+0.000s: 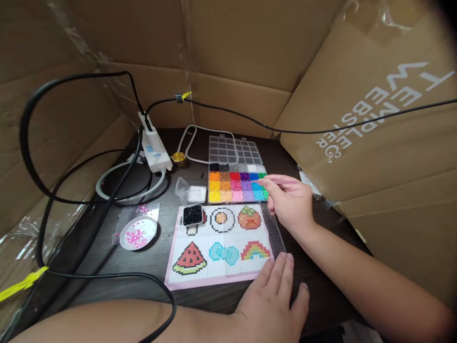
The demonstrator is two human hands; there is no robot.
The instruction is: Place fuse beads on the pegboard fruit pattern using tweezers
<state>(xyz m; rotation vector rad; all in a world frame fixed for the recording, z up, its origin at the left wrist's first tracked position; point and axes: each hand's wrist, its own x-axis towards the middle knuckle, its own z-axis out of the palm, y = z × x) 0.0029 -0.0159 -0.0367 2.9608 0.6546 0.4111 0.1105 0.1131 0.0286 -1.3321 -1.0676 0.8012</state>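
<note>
My left hand [273, 297] lies flat with fingers stretched, its tips at the lower right corner of a clear pegboard [273, 228]. The board overlaps a pattern sheet [216, 276] showing a watermelon slice, egg, bow, rainbow and other pixel pictures. Over the right side of a sectioned bead box [236, 186], my right hand [291, 202] is closed in a pinch by the blue and green beads. A slim pinkish shape shows along its fingers; I cannot tell what it is. A small container of black beads [193, 215] rests on the sheet's upper left.
Left of the sheet, a white dish [137, 233] of pink and white beads sits partly on another pegboard [123, 214]. A small open box of white beads [197, 194], a gold cup [179, 160], a power strip [154, 147] and looping black cables [107, 202] stand among cardboard walls [235, 43].
</note>
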